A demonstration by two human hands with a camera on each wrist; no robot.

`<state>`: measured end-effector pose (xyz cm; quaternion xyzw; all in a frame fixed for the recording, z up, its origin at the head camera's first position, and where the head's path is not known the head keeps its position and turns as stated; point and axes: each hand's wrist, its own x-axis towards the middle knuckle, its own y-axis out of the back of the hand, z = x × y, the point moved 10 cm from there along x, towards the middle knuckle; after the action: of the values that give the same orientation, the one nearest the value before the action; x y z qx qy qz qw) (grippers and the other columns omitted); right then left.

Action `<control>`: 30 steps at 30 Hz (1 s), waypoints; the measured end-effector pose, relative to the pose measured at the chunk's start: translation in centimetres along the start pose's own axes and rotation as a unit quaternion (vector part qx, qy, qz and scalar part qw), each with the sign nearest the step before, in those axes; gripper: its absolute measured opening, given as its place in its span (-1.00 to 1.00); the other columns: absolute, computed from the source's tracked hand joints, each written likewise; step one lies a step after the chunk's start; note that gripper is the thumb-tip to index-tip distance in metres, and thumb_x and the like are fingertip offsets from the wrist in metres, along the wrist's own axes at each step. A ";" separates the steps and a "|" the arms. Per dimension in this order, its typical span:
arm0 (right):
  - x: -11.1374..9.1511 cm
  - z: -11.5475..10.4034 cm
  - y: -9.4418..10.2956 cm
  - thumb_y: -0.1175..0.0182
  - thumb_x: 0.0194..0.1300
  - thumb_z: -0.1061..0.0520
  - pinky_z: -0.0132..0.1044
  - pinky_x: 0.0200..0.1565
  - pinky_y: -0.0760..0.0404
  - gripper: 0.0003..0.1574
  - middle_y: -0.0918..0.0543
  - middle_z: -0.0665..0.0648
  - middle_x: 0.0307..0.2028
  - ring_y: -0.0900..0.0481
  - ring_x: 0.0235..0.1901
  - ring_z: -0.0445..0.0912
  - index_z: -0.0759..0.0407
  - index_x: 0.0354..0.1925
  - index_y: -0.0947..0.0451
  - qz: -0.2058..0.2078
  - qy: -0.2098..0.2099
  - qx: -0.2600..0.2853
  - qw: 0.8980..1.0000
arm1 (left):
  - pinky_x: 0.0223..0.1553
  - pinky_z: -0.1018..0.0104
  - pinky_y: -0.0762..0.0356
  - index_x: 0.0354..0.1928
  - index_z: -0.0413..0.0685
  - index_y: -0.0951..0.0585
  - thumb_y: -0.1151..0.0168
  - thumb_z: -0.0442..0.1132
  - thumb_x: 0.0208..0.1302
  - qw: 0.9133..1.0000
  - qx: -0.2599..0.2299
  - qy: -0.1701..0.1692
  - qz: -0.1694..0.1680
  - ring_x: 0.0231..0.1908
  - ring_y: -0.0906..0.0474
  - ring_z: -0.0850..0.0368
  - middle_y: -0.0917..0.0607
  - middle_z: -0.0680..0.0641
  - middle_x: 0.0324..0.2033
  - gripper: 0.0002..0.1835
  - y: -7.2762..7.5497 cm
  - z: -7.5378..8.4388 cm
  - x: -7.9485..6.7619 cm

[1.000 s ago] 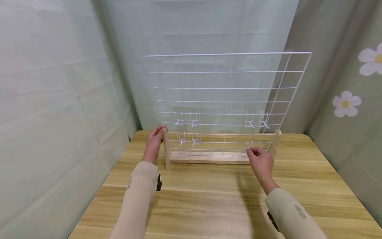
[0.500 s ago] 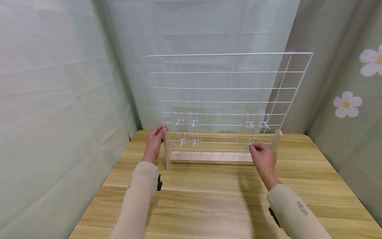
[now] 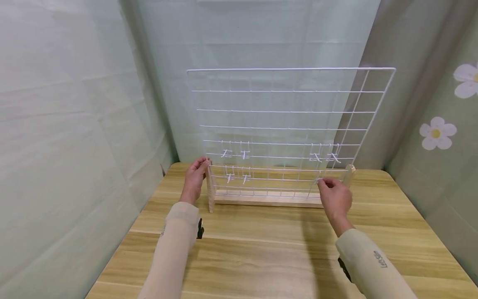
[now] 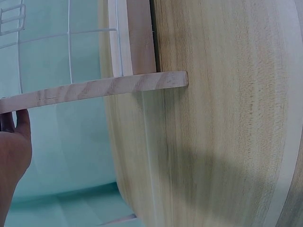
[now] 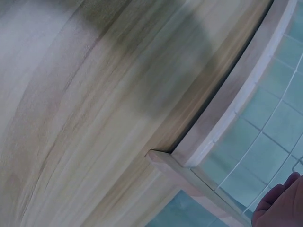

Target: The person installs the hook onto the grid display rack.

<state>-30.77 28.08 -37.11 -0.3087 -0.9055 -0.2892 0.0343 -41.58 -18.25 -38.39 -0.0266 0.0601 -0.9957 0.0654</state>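
Observation:
A white wire grid panel (image 3: 291, 69) stands upright in a wooden stand (image 3: 265, 201) on the table. My left hand (image 3: 194, 179) grips the top of the stand's left post (image 3: 210, 189); in the left wrist view its fingers (image 4: 22, 123) touch that post (image 4: 104, 87). At the lower right of the grid, my right hand (image 3: 336, 201) pinches a small white wire hook (image 3: 317, 181), mostly covered by the fingers. The right wrist view shows only part of this hand (image 5: 284, 205) at its corner. Whether the hook is seated on a wire is too small to tell.
Several matching white hooks hang on the grid: an upper left pair (image 3: 244, 154), a lower left pair (image 3: 245, 179) and an upper right pair (image 3: 316, 157). The wood-grain table (image 3: 261, 253) extends in front. Pale green curtains (image 3: 93, 124) surround it.
My right hand has moved slightly rightward along the lower rows with the hook, whose bent tips showed above the fingers half a second ago. My left hand stays on the post.

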 end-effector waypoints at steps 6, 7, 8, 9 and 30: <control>0.4 0.1 0.5 -0.13 0.31 -0.06 -0.05 -0.25 -0.42 -0.61 -0.74 0.21 -0.19 -0.62 -0.20 0.13 0.16 -0.14 -0.72 0.006 -0.017 -0.007 1.000 | 0.33 0.12 -0.27 0.21 -0.26 -0.44 -0.06 -0.16 0.52 1.000 0.000 0.000 -0.001 0.18 -0.39 0.08 -0.46 -0.17 0.28 -0.63 0.1 0.0 0.0; 0.4 0.1 0.5 -0.12 0.31 -0.06 -0.04 -0.25 -0.42 -0.60 -0.74 0.21 -0.19 -0.62 -0.19 0.14 0.17 -0.14 -0.72 0.006 -0.020 -0.008 1.000 | 0.33 0.12 -0.27 0.21 -0.26 -0.44 -0.06 -0.15 0.52 1.000 0.001 0.001 -0.001 0.19 -0.39 0.07 -0.46 -0.17 0.29 -0.62 0.1 0.0 0.0; 0.5 0.1 0.6 -0.11 0.31 -0.06 -0.03 -0.25 -0.42 -0.60 -0.74 0.21 -0.18 -0.62 -0.18 0.14 0.17 -0.13 -0.72 0.007 -0.022 -0.009 1.000 | 0.34 0.12 -0.27 0.22 -0.26 -0.44 -0.06 -0.15 0.52 1.000 0.002 0.001 -0.001 0.20 -0.38 0.06 -0.46 -0.17 0.29 -0.61 0.2 0.0 0.0; 0.5 0.1 0.6 -0.11 0.31 -0.06 -0.02 -0.24 -0.42 -0.59 -0.74 0.21 -0.18 -0.62 -0.17 0.15 0.17 -0.13 -0.71 0.006 -0.024 -0.011 1.000 | 0.34 0.11 -0.27 0.22 -0.25 -0.44 -0.06 -0.15 0.52 1.000 0.002 0.002 -0.001 0.20 -0.38 0.06 -0.46 -0.16 0.29 -0.61 0.2 0.0 0.0; 1.3 0.3 0.1 -0.05 0.31 -0.05 0.05 -0.30 -0.45 -0.56 -0.73 0.25 -0.18 -0.60 -0.17 0.21 0.21 -0.11 -0.70 -0.011 -0.023 -0.042 0.999 | 0.25 0.14 -0.36 0.06 -0.25 -0.50 -0.12 -0.24 0.48 0.999 -0.033 -0.011 0.004 0.06 -0.47 0.13 -0.55 -0.12 0.13 -0.75 0.1 -0.1 0.3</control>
<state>-31.69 28.99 -36.97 -0.3064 -0.8965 -0.3200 -0.0026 -41.87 -18.33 -38.51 -0.0397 0.0927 -0.9925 0.0692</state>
